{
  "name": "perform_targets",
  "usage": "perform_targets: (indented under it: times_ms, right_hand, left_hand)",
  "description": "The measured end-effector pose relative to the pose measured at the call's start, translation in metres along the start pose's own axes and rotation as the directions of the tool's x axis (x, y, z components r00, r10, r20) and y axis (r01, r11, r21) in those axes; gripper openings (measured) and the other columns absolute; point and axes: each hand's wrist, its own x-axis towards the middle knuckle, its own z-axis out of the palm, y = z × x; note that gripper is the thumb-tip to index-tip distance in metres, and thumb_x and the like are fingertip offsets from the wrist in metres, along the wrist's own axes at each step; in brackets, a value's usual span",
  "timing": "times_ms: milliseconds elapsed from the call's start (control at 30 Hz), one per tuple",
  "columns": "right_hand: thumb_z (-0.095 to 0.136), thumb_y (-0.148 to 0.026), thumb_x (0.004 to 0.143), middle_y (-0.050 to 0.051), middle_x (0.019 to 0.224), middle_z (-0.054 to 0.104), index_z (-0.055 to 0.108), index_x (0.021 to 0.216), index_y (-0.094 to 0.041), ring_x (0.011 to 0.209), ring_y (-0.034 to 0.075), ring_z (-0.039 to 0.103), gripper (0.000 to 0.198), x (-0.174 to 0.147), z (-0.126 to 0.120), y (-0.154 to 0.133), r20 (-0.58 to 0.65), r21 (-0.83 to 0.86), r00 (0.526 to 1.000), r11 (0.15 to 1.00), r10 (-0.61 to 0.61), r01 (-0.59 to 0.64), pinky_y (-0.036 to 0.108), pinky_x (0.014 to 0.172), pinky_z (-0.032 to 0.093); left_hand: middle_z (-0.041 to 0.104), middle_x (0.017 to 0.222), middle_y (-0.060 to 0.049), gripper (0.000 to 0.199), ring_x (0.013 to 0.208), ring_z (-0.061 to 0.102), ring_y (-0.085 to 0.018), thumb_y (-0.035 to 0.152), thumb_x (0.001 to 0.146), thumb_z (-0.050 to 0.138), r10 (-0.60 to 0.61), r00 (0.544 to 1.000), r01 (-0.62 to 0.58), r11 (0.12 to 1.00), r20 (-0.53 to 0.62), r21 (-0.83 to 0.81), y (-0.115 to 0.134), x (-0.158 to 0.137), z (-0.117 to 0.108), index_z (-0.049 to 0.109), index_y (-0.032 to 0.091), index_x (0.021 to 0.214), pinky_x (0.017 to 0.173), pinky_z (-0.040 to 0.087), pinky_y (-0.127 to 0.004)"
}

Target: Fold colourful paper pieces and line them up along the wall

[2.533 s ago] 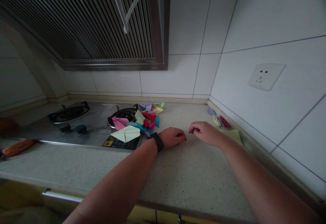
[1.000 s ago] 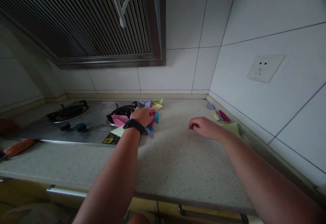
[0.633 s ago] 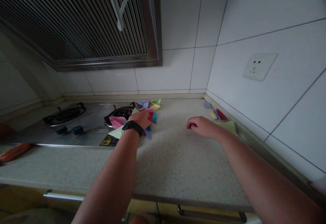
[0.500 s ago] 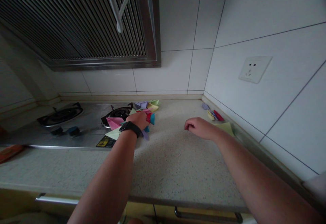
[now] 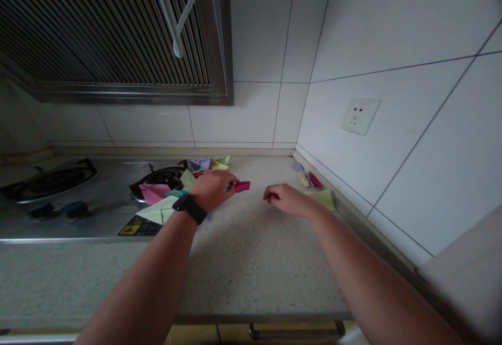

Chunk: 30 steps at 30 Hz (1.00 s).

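My left hand (image 5: pixel 214 189), with a black watch on its wrist, pinches a small magenta folded paper piece (image 5: pixel 242 186) just above the counter. A bit of teal shows at the same fingertips. Behind and left of this hand lies a pile of folded papers: a pink one (image 5: pixel 154 193), a pale green one (image 5: pixel 158 210), a purple one (image 5: pixel 201 163) and others, partly hidden by the hand. My right hand (image 5: pixel 288 199) hovers to the right, its fingers curled in, with nothing visible in them. Beyond its wrist lies a yellow-green paper (image 5: pixel 322 198).
Small folded pieces, among them a red one (image 5: pixel 315 179) and a purple one (image 5: pixel 298 166), lie by the right wall. A gas stove (image 5: pixel 105 198) fills the left side, under a range hood (image 5: pixel 129 94). A socket (image 5: pixel 361 116) is on the right wall.
My left hand has drawn the magenta folded piece off the pile, out to the right of it. My right hand stays curled over the counter. The view has turned slightly right.
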Motion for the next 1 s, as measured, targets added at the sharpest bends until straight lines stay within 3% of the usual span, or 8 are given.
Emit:
perform_targets:
  times_ms: [167, 400, 533, 700, 1000]
  right_hand:
    - [0.058, -0.024, 0.078, 0.002, 0.08, 0.064, 0.059, 0.104, -0.018, 0.067, 0.012, 0.056, 0.026, -0.001, -0.002, -0.011, -0.082, 0.1, 0.996, 0.995, 0.026, -0.017, 0.023, 0.061, 0.04]
    - [0.057, -0.033, 0.082, 0.0, 0.068, 0.06, 0.065, 0.086, -0.017, 0.063, 0.012, 0.053, 0.018, 0.0, -0.001, -0.01, -0.047, 0.108, 0.998, 0.994, 0.037, -0.032, 0.023, 0.058, 0.036]
    - [0.057, -0.034, 0.082, 0.0, 0.067, 0.06, 0.065, 0.084, -0.017, 0.063, 0.012, 0.053, 0.019, 0.0, 0.003, -0.003, -0.034, 0.076, 0.998, 0.995, 0.06, -0.057, 0.023, 0.058, 0.035]
    - [0.057, -0.035, 0.081, 0.0, 0.067, 0.061, 0.066, 0.084, -0.017, 0.063, 0.012, 0.052, 0.02, 0.0, 0.004, -0.001, -0.024, 0.053, 0.997, 0.996, 0.073, -0.072, 0.023, 0.057, 0.034]
    - [0.055, -0.03, 0.084, 0.003, 0.076, 0.064, 0.066, 0.09, -0.017, 0.066, 0.013, 0.056, 0.019, -0.001, 0.001, -0.006, -0.039, 0.086, 0.998, 0.995, 0.053, -0.049, 0.024, 0.061, 0.038]
  left_hand:
    - [0.067, 0.096, -0.002, 0.021, 0.091, 0.057, -0.017, 0.027, 0.086, 0.051, 0.095, 0.995, -0.097, 0.989, -0.024, -0.116, 0.018, 0.001, 0.018, 0.067, 0.025, 0.099, 0.081, 0.042, -0.027]
    - [0.066, 0.09, -0.002, 0.021, 0.081, 0.057, -0.015, 0.024, 0.085, 0.051, 0.102, 0.993, -0.114, 0.963, -0.06, -0.243, 0.023, 0.004, 0.044, 0.067, 0.023, 0.1, 0.075, 0.042, -0.025]
    - [0.066, 0.096, -0.003, 0.027, 0.078, 0.057, -0.013, 0.033, 0.089, 0.046, 0.103, 0.994, -0.09, 0.942, 0.024, -0.324, 0.022, 0.006, 0.053, 0.064, 0.021, 0.105, 0.071, 0.043, -0.024]
    - [0.066, 0.089, -0.003, 0.039, 0.076, 0.058, -0.014, 0.05, 0.089, 0.042, 0.084, 0.987, -0.034, 0.942, 0.134, -0.335, 0.02, 0.006, 0.058, 0.063, 0.021, 0.104, 0.065, 0.041, -0.023]
    - [0.066, 0.081, -0.002, 0.035, 0.07, 0.058, -0.014, 0.048, 0.088, 0.043, 0.062, 0.987, -0.009, 0.945, 0.15, -0.328, 0.019, 0.005, 0.066, 0.065, 0.022, 0.097, 0.062, 0.039, -0.022]
